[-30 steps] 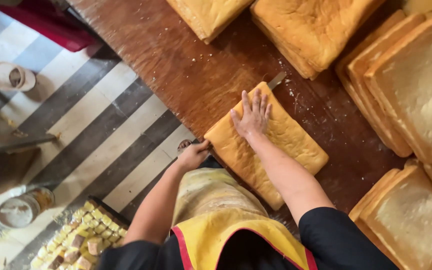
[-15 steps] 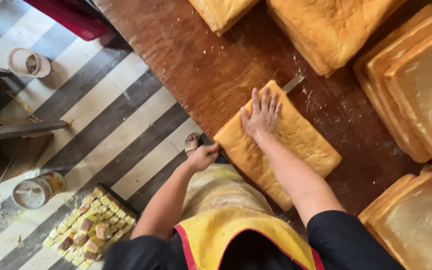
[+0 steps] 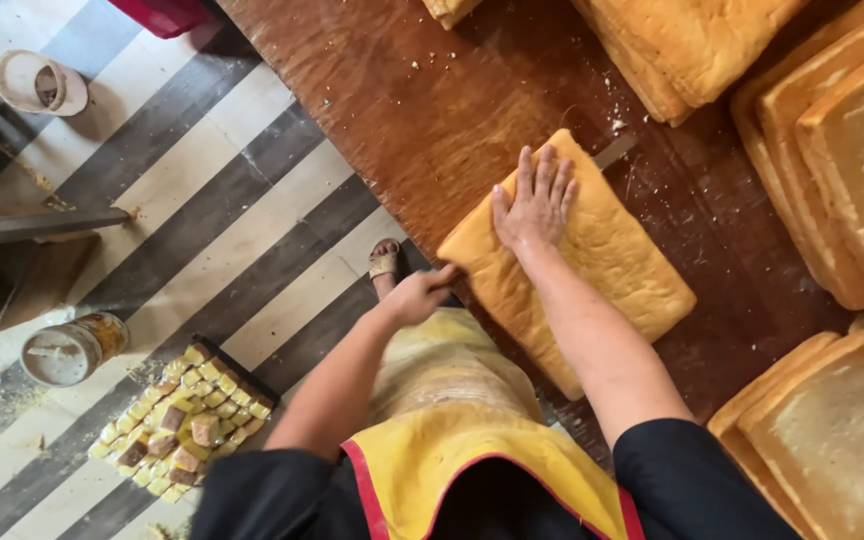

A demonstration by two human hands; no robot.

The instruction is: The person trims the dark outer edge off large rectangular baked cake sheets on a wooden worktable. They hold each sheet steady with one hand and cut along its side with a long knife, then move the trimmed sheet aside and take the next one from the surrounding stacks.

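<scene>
A flat golden loaf (image 3: 617,265) lies on the dark wooden table (image 3: 432,110). My right hand (image 3: 535,203) rests flat on top of it, palm down and fingers spread. At the loaf's near left corner my left hand (image 3: 418,295) is closed around a knife handle that the fist mostly hides. The knife's blade tip (image 3: 614,152) sticks out from under the loaf's far edge, so the blade runs through the loaf beneath my right palm. I wear a yellow apron (image 3: 472,440) and black sleeves.
More loaves (image 3: 697,40) lie at the table's far side. Pale sliced slabs (image 3: 852,170) are stacked right and lower right (image 3: 832,430). On the striped floor are a tray of bread cubes (image 3: 182,420), a tin (image 3: 67,350), a bowl (image 3: 40,83) and my sandalled foot (image 3: 384,262).
Both hands keep their places on the loaf and the knife. The blade tip shows slightly further past the far edge. The view has drifted a little.
</scene>
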